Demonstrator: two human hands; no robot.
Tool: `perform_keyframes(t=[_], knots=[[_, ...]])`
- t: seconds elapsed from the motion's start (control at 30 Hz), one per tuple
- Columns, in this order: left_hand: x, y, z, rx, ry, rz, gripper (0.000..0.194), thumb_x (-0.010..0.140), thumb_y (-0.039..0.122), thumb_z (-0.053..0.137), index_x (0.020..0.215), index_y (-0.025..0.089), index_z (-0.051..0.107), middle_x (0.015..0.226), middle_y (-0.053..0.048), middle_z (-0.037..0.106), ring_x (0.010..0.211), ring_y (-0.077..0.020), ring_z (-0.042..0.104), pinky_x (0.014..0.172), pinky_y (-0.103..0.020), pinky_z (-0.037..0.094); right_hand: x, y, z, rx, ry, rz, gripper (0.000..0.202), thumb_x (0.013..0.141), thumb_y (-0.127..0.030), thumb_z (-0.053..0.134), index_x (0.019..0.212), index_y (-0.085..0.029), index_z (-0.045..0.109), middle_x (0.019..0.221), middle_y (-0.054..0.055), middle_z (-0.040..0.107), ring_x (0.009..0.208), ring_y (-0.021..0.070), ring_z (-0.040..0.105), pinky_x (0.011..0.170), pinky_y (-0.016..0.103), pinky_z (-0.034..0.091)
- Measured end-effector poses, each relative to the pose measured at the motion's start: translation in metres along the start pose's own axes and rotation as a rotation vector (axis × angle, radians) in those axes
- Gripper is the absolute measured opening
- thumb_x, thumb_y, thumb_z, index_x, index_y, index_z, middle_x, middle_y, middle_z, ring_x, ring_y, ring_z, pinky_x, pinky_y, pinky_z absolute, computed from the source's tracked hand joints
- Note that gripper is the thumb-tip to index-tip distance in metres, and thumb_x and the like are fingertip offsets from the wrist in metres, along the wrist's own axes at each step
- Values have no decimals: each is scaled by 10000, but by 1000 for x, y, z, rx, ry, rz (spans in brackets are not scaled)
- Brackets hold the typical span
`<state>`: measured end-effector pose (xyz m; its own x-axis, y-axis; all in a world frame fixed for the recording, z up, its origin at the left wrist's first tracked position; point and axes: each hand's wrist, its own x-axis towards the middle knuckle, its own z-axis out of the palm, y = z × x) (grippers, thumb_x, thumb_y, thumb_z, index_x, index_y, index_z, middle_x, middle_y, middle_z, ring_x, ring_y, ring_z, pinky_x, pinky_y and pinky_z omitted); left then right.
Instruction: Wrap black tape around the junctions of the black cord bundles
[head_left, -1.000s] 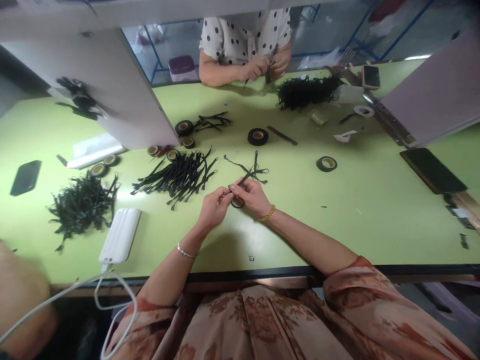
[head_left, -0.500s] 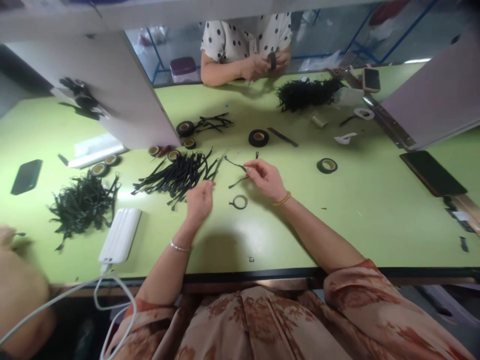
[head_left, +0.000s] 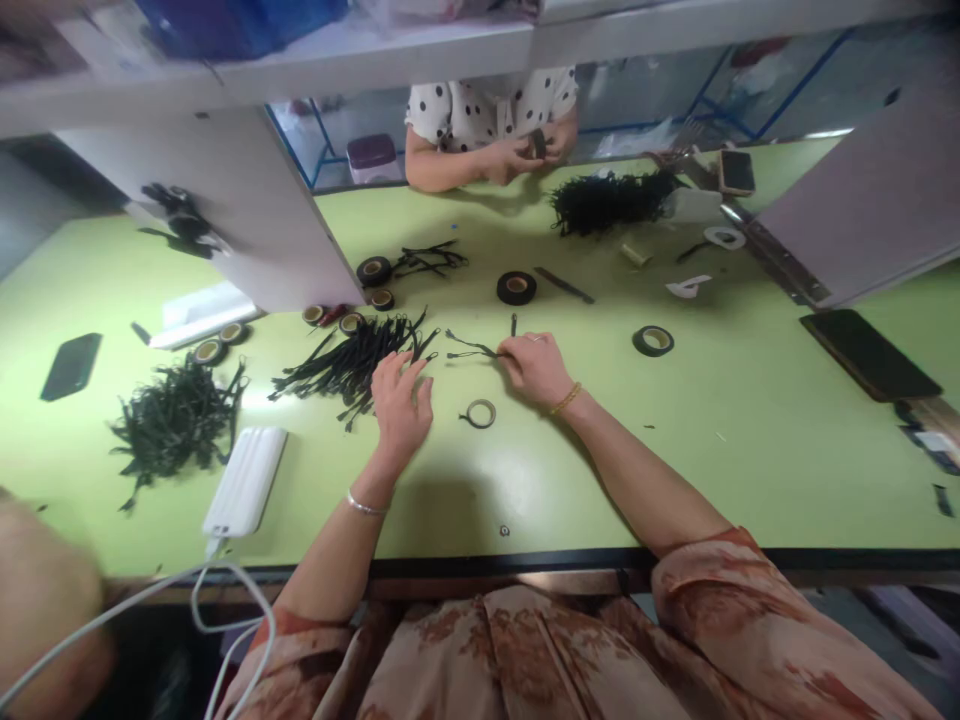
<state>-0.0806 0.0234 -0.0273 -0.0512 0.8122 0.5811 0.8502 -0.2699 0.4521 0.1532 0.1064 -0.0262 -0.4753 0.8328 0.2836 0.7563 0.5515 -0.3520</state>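
My left hand (head_left: 403,402) is open, its fingers spread at the right edge of a pile of short black cables (head_left: 349,360). Closed in a pinch, my right hand (head_left: 536,368) grips a thin black cable (head_left: 476,350) whose two loose ends point left. Another dark end (head_left: 514,324) shows just beyond its knuckles. Between the hands and nearer to me lies a narrow tape ring (head_left: 480,413) with a small loose end. A large roll of black tape (head_left: 517,288) rests behind my right hand.
A second cable heap (head_left: 176,415) and a white power bank (head_left: 246,482) lie left. Another tape roll (head_left: 653,340) and a dark phone (head_left: 870,352) are right. Opposite, a co-worker's hands (head_left: 517,155) hold a tape roll. Divider panels (head_left: 247,200) stand on the table.
My left hand has opened from a closed grip on a dark strip and now reaches over the pile's edge. My right hand has turned slightly, still gripping the cable. The view has tilted up a little.
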Motion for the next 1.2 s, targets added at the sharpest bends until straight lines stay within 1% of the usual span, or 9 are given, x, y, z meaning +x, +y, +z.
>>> perform_keyframes(t=[0.13, 0.27, 0.43, 0.53, 0.6, 0.73, 0.9, 1.0, 1.2], knots=[[-1, 13, -3, -28, -30, 120, 336, 927, 304, 505, 1203, 172, 644, 1281, -151, 607, 1242, -263, 502, 1052, -450, 388, -2, -16, -10, 86, 72, -199, 186, 933, -206, 478, 901, -167, 657, 843, 80, 703, 794, 218, 556, 779, 362, 322], [-3, 14, -3, -69, -157, 52, 286, 931, 297, 496, 1056, 179, 724, 1025, -123, 712, 961, -219, 621, 880, -375, 471, -5, -27, -17, 137, 85, -267, 167, 918, -218, 500, 872, -172, 654, 775, 61, 692, 751, 205, 559, 768, 355, 330], [-3, 8, 2, -358, -389, -286, 170, 851, 263, 579, 881, 166, 717, 845, -66, 719, 787, -169, 632, 766, -300, 492, -8, -34, -17, 151, 150, -212, 148, 910, -213, 519, 884, -179, 660, 835, 66, 709, 803, 212, 582, 806, 373, 352], [0, 3, 5, -645, -375, -645, 126, 818, 256, 600, 850, 154, 666, 738, -29, 670, 679, -132, 620, 582, -230, 448, -12, -43, -18, 61, 293, -162, 165, 912, -253, 531, 944, -173, 672, 982, 111, 701, 912, 248, 569, 822, 395, 359], [2, 1, 6, -838, -291, -844, 128, 792, 252, 630, 868, 150, 639, 755, -21, 651, 634, -112, 611, 469, -192, 370, -16, -51, -21, 18, 173, -196, 212, 918, -320, 537, 873, -167, 676, 899, 111, 692, 827, 231, 563, 738, 364, 363], [8, 2, 3, -1088, -194, -1005, 151, 737, 202, 705, 845, 130, 628, 737, -14, 633, 550, -73, 566, 427, -169, 342, -21, -67, -25, -86, -374, -283, 335, 854, -497, 623, 784, -173, 676, 759, 69, 667, 642, 174, 539, 599, 307, 303], [10, 5, -1, -1234, -106, -1124, 76, 775, 129, 678, 840, 110, 644, 717, -25, 646, 593, -69, 600, 515, -159, 425, -23, -73, -24, -196, -493, -210, 178, 867, -298, 608, 950, -173, 703, 895, 93, 681, 649, 169, 579, 563, 296, 286], [12, 4, -3, -1307, -34, -1178, 56, 794, 113, 661, 846, 122, 639, 716, -15, 641, 596, -60, 591, 531, -152, 432, -24, -68, -18, -20, -351, -188, 186, 910, -221, 527, 972, -183, 699, 915, 79, 679, 653, 152, 578, 548, 275, 330], [15, -1, -4, -1319, 130, -1130, 63, 794, 91, 635, 761, 138, 608, 733, 8, 587, 574, -32, 518, 530, -148, 396, -19, -48, -10, 426, 233, -161, 153, 886, -231, 543, 946, -164, 667, 996, 99, 647, 669, 132, 577, 598, 276, 475]])
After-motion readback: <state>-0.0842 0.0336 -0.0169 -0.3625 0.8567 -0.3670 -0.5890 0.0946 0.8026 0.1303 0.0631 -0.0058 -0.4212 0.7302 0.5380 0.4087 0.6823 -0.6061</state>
